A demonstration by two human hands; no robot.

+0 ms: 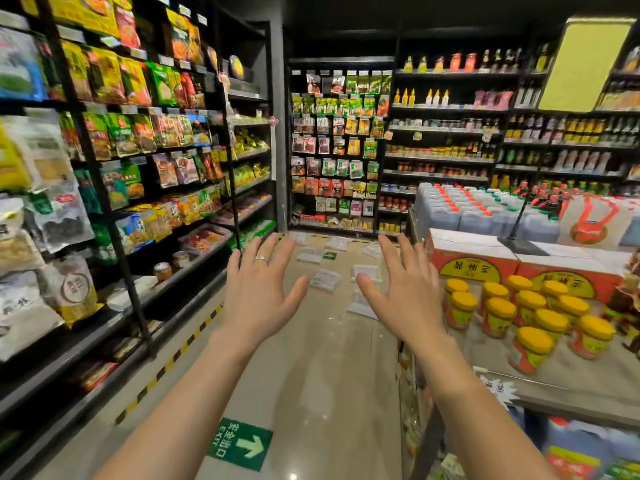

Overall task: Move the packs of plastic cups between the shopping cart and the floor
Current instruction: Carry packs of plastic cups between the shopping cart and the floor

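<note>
At 9 o'clock, dark shelves [104,168] packed with snack bags run along the aisle, with a yellow-and-black striped line [166,365] on the floor [329,368] at their foot. The left hand [258,292] is stretched forward, palm down, fingers straight and spread, holding nothing; a ring [261,259] sits on one finger. At 6 o'clock a green exit sticker [240,443] lies on the floor. The packs of plastic cups [325,280] lie scattered flat on the floor between and beyond the two hands, towards 12 o'clock, too blurred to count surely. The right hand [405,292] reaches forward likewise, fingers spread, empty. At 4 o'clock, yellow-lidded jars [533,317] stand on a display, with red cartons [474,261] behind them at 3 o'clock.
</note>
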